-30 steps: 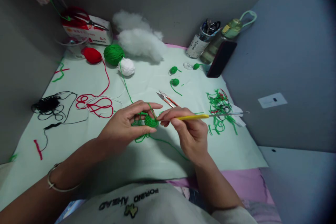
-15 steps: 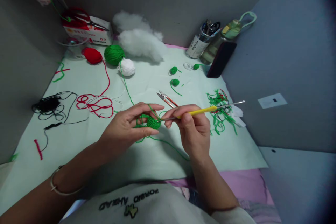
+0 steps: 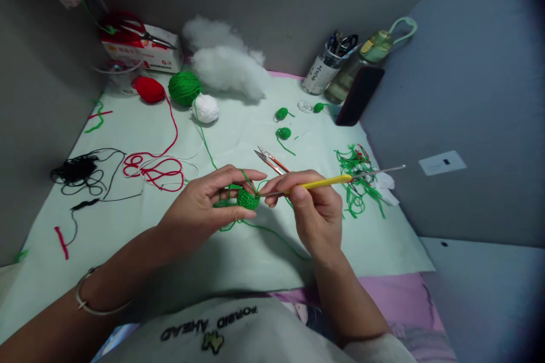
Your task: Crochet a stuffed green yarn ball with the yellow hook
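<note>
My left hand (image 3: 204, 204) pinches a small green crochet piece (image 3: 247, 199) between thumb and fingers, above the pale green mat (image 3: 128, 227). My right hand (image 3: 313, 212) grips a crochet hook with a yellow handle (image 3: 327, 182); its metal tip touches the green piece. A strand of green yarn (image 3: 204, 142) runs from the piece back to the green yarn ball (image 3: 184, 87). Another loop of green yarn lies on the mat under my hands.
Thread snips (image 3: 272, 161) lie just behind my hands. Red yarn ball (image 3: 149, 89), white ball (image 3: 206, 108), stuffing (image 3: 230, 65) and a box (image 3: 142, 48) sit at the back. Pen cup (image 3: 321, 71), bottle (image 3: 366, 57), phone (image 3: 358, 96) and green scraps (image 3: 360, 178) are on the right. Black thread (image 3: 80, 173) lies left.
The hook's far end rose from level to tilted upward, then settled slightly. My right hand shifted a little around the green piece; my left hand stayed put.
</note>
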The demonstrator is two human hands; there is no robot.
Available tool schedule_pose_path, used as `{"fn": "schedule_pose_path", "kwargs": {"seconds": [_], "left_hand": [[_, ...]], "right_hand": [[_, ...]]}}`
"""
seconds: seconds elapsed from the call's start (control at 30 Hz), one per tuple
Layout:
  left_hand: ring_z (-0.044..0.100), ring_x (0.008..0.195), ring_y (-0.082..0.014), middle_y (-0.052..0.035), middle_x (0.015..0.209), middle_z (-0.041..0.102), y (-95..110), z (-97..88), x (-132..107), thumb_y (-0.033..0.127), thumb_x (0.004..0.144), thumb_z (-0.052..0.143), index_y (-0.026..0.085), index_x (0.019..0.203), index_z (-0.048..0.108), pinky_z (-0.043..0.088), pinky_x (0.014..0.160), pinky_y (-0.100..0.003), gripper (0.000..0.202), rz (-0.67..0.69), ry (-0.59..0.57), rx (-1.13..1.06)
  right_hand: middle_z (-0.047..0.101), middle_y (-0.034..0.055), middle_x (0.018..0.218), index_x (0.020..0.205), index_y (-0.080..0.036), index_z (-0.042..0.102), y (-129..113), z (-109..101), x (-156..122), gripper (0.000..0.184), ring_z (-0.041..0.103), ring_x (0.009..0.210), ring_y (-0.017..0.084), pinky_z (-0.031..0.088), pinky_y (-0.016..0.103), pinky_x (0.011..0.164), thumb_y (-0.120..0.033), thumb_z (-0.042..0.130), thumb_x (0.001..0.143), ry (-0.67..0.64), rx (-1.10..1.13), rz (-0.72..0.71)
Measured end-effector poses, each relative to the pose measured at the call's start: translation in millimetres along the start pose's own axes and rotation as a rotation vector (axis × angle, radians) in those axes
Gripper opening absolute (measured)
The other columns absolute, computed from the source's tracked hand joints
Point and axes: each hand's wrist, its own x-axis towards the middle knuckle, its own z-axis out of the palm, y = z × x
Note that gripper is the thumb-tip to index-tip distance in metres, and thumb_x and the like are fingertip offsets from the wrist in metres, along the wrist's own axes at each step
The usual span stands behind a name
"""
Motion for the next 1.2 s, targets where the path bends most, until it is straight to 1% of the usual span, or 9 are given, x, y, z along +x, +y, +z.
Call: {"fn": "schedule_pose_path", "kwargs": {"seconds": [0.1,0.3,0.47,0.63,0.73,0.87,1.0,1.1,1.2], "left_hand": [[0.070,0.094,-0.0167,-0.0033,0.111,0.070,2,0.3,0,0.024,0.076,0.090,0.031,0.118,0.081,0.058,0.074,-0.021,0.044,0.006,0.002,0.004],[0.069,0.094,-0.0177,-0.0047,0.114,0.071,4,-0.8,1,0.024,0.078,0.088,0.030,0.121,0.080,0.057,0.067,-0.021,0.044,0.002,0.002,0.037],[0.069,0.096,-0.0168,-0.0034,0.111,0.071,3,-1.4,2,0.023,0.077,0.089,0.030,0.118,0.081,0.058,0.076,-0.022,0.043,0.031,-0.004,0.045],[0.067,0.090,-0.0147,-0.0031,0.110,0.070,3,-2.0,3,0.021,0.078,0.085,0.030,0.121,0.080,0.055,0.067,-0.019,0.044,0.015,-0.010,0.089],[0.065,0.086,-0.0139,-0.0025,0.103,0.070,4,-2.0,2,0.019,0.077,0.084,0.028,0.117,0.082,0.053,0.066,-0.019,0.041,0.038,0.015,0.134],[0.066,0.087,-0.0140,-0.0010,0.098,0.068,4,1.1,2,0.018,0.075,0.087,0.028,0.118,0.082,0.055,0.071,-0.020,0.044,0.030,0.042,0.062],[0.069,0.086,-0.0151,-0.0027,0.100,0.074,1,6.6,1,0.029,0.079,0.088,0.027,0.125,0.078,0.057,0.073,-0.022,0.047,-0.004,0.085,-0.100],[0.070,0.097,-0.0178,-0.0054,0.107,0.076,-2,11.2,2,0.034,0.085,0.083,0.024,0.126,0.077,0.058,0.084,-0.026,0.042,0.054,0.165,-0.147],[0.070,0.100,-0.0174,-0.0050,0.111,0.075,-4,16.2,2,0.028,0.083,0.084,0.023,0.128,0.075,0.057,0.091,-0.028,0.046,0.083,0.219,-0.206]], "right_hand": [[0.079,0.0031,0.097,0.102,-0.026,0.077,-1,0,0,0.019,0.075,0.083,0.016,0.064,0.033,0.075,-0.030,0.059,0.106,-0.017,-0.009,0.004],[0.079,0.0033,0.096,0.101,-0.026,0.077,-2,-2,0,0.019,0.075,0.084,0.017,0.064,0.033,0.074,-0.030,0.060,0.105,-0.018,-0.033,0.009],[0.078,0.0024,0.097,0.104,-0.026,0.077,0,-1,1,0.019,0.074,0.082,0.015,0.064,0.031,0.075,-0.028,0.058,0.107,-0.022,0.023,-0.006],[0.078,0.0037,0.098,0.106,-0.025,0.076,-1,-4,0,0.017,0.075,0.085,0.016,0.064,0.032,0.075,-0.025,0.059,0.106,-0.068,-0.133,-0.075],[0.078,0.0042,0.101,0.113,-0.026,0.073,0,-5,0,0.019,0.076,0.092,0.018,0.064,0.036,0.081,-0.018,0.057,0.105,-0.119,-0.269,-0.186],[0.078,0.0076,0.102,0.117,-0.022,0.070,4,0,-1,0.022,0.075,0.097,0.020,0.064,0.039,0.084,-0.011,0.058,0.102,-0.173,-0.483,-0.446],[0.078,0.0118,0.107,0.116,-0.018,0.072,7,4,-6,0.023,0.074,0.097,0.020,0.064,0.035,0.080,-0.007,0.063,0.098,-0.078,-0.753,-0.645],[0.078,0.0100,0.108,0.118,-0.021,0.073,7,3,-9,0.030,0.074,0.099,0.019,0.064,0.032,0.082,-0.003,0.066,0.094,-0.050,-0.874,-0.661],[0.077,0.0094,0.105,0.119,-0.020,0.071,7,2,-8,0.031,0.074,0.094,0.018,0.065,0.033,0.079,-0.004,0.065,0.094,-0.057,-0.809,-0.638]]}}
